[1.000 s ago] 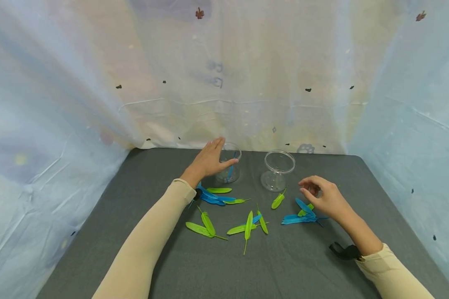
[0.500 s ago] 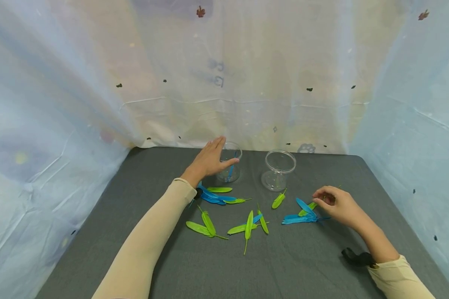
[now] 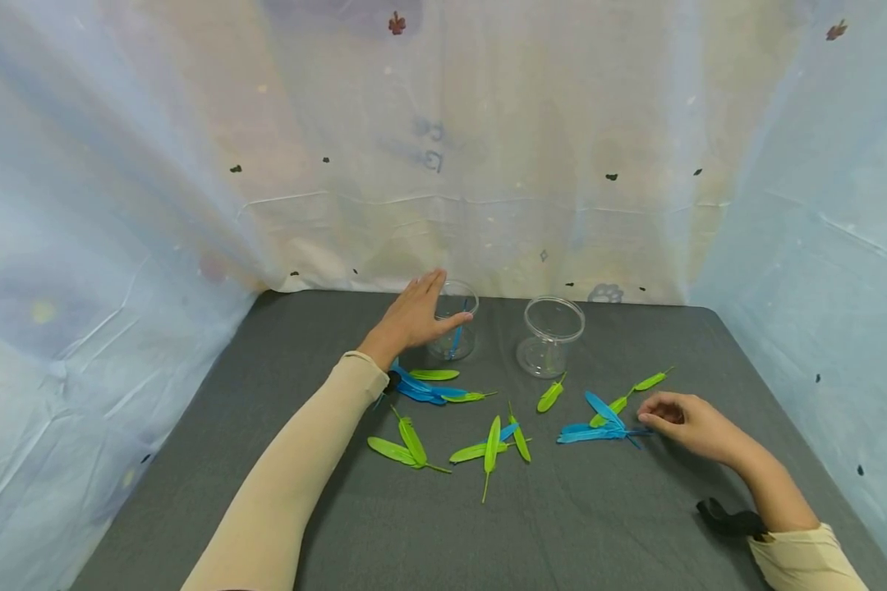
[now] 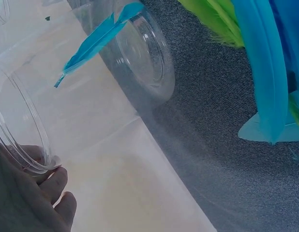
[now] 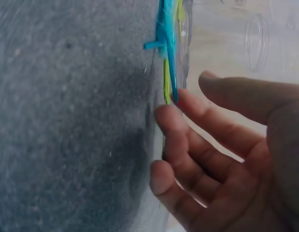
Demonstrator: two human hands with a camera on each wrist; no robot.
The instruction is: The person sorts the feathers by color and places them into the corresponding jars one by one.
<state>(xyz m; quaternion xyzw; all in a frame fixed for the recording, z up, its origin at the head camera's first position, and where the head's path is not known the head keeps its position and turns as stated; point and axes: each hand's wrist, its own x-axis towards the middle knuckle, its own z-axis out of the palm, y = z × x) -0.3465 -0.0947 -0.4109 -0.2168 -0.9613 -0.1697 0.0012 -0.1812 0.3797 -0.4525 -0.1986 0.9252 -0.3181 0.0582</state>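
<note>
In the head view my left hand [image 3: 411, 316] is at the back of the table, thumb and fingers around the rim of a clear plastic jar [image 4: 31, 113]. A blue feather [image 4: 94, 42] leans inside that jar. My right hand [image 3: 698, 423] is low over the right side, thumb apart from the fingers, nothing gripped. Its fingertips are close to the quill of a blue feather [image 5: 170, 63]; whether they touch I cannot tell. Several blue feathers [image 3: 591, 433] lie there in a pile with a green feather [image 3: 608, 412]. Another green feather [image 3: 650, 380] lies just behind the right hand.
A second clear jar [image 3: 549, 349] stands to the right of the held one. Blue feathers [image 3: 421, 388] lie near the left wrist. Several green feathers [image 3: 491, 447] are scattered across the grey table [image 3: 517, 542]. A patterned cloth [image 3: 488, 148] hangs behind the table.
My right hand has moved right and nearer to me, from above the feather pile to its quill end. A green feather it covered now shows. The left hand and jar keep their place.
</note>
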